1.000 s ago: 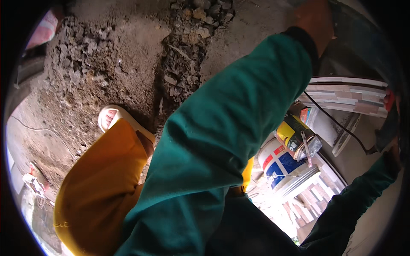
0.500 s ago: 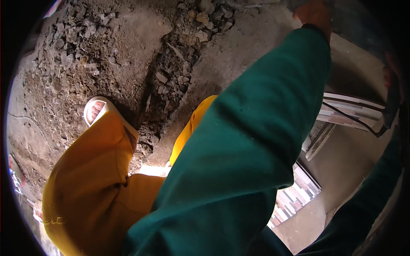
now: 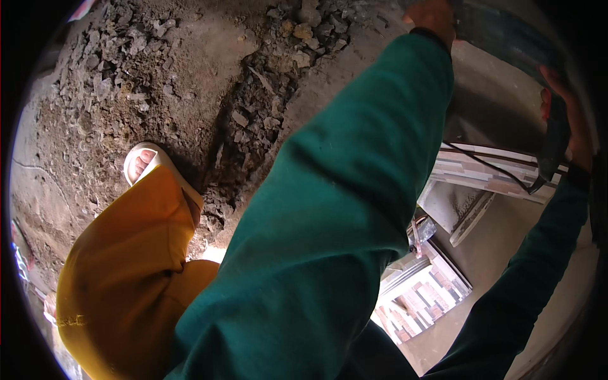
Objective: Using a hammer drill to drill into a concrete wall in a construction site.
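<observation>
A corded power tool [image 3: 510, 41] with a dark teal body and a black rear handle lies across the upper right, held in both hands. It looks like a demolition hammer, but its front end is out of sight. At the top edge my left hand [image 3: 432, 18] is closed on its front part, partly cut off by the picture's rim. Toward the far right my right hand [image 3: 575, 120] wraps round the rear handle [image 3: 553, 136]. A black cord [image 3: 491, 168] runs from the handle's lower end. Green sleeves cover both my arms, the left one crossing the middle.
Broken rubble [image 3: 253, 114] fills a shallow trench in the dirt floor, with more loose stones [image 3: 117, 57] at upper left. My sandalled foot [image 3: 142, 163] stands beside it. Patterned tiles [image 3: 424, 294] and a strip-patterned panel [image 3: 494, 174] lie to the right, near a grey slab [image 3: 451, 206].
Both arms and the tool have shifted left in the picture, bringing my right hand and the rear handle further into view. The tiles on the right also appear somewhat further left.
</observation>
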Available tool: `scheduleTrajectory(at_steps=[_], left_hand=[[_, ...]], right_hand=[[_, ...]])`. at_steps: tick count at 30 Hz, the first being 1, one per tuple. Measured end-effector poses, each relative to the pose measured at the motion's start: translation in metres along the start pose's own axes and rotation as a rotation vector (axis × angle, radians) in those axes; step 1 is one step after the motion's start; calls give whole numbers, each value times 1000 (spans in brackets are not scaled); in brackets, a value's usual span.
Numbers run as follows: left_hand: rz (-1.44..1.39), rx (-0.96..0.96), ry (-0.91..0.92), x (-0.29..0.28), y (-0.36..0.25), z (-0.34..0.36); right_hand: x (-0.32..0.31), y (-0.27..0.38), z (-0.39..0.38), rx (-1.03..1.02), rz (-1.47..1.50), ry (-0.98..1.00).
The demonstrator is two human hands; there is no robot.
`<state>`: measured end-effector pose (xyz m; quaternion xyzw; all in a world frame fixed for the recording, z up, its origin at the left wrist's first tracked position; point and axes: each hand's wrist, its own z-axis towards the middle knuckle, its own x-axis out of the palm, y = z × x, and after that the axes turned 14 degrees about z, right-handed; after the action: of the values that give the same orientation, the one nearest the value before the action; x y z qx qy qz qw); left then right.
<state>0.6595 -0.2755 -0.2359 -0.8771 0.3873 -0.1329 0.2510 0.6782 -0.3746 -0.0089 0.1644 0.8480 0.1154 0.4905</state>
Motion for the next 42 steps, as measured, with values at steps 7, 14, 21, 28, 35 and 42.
scheduleTrajectory(at_steps=[7, 14, 21, 28, 35, 42], left_hand=[[-481, -128, 378, -10, 27, -2], [-263, 45, 435, 12, 20, 9], [-746, -254, 489, -10, -24, 34], [-828, -353, 424, -2, -26, 43], [-777, -106, 591, -6, -9, 50], [-608, -177, 518, -36, 39, 9]], right_hand=[[16, -18, -55, -25, 135, -6], [-7, 18, -47, -55, 43, -14], [15, 97, 0, -76, -276, 3], [29, 103, -5, -113, -268, -65], [26, 70, 4, -197, -252, -43], [55, -4, -42, -230, 13, -5]])
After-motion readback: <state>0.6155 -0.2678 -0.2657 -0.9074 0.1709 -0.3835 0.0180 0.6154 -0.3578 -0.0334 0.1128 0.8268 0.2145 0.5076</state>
